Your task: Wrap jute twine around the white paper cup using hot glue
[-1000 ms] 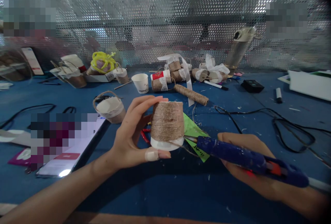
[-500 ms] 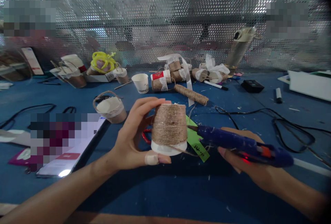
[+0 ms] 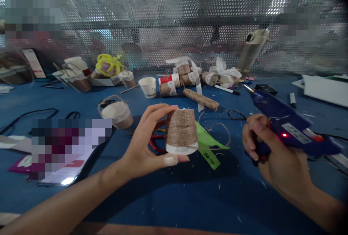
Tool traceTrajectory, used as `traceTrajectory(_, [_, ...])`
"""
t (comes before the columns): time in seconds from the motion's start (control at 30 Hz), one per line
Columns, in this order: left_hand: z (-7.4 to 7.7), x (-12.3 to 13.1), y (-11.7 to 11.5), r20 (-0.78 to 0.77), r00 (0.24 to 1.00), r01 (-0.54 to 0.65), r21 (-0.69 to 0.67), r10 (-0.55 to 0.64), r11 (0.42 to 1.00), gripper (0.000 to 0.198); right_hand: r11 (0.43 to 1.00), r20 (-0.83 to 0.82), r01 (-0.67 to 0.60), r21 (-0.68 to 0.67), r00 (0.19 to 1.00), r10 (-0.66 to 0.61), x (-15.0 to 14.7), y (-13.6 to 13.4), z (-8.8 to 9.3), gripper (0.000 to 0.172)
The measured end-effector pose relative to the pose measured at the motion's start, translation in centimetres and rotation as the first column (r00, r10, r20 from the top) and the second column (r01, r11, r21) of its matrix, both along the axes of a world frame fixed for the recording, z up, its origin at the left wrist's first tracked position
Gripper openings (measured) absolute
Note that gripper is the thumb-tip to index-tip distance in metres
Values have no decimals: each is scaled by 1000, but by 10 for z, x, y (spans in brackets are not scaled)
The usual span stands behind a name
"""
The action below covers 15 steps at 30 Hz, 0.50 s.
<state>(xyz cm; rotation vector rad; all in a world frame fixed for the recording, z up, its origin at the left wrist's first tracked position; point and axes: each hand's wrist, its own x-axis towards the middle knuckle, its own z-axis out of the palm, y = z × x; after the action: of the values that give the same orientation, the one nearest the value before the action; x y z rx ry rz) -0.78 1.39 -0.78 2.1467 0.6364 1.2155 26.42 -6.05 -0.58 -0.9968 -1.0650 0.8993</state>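
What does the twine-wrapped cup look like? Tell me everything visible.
The twine-wrapped cup is held wider end down. Tan twine, seemingly jute, circles it in close rows, leaving a white band bare near the bottom; a loose strand leads off rightward. The left hand grips it above the blue table, fingers at the top, thumb below.

Beyond the blue worktop (image 3: 201, 195) I note a perforated metal panel (image 3: 152, 14), a pale-lidded bottle (image 3: 248, 57) just before it. Lit phone (image 3: 73, 168) lies front left; yellow coil (image 3: 108, 65) back left; white sheets (image 3: 326, 89) far right.
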Motion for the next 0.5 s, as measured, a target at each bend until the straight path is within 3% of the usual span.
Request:
traceTrajectory(0.1, [1,2,-1,-5,1000,1,10,-1,1000,93,999,136,36,2,990,-36,0,-1,-2,19])
traceTrajectory(0.3, [7,7,-8,-186,982,-31,57,42,998,87,974,318,-82,209,948,11,-11,-11,-15,26])
traceTrajectory(0.43, [9,8,-11,-205,978,-27,45,36,999,87,972,593,-105,209,804,-41,-14,-11,-14,40])
traceTrajectory(0.5, [7,8,-11,-203,979,-31,31,37,999,88,979,649,-84,185,758,-57,-14,-10,-12,36])
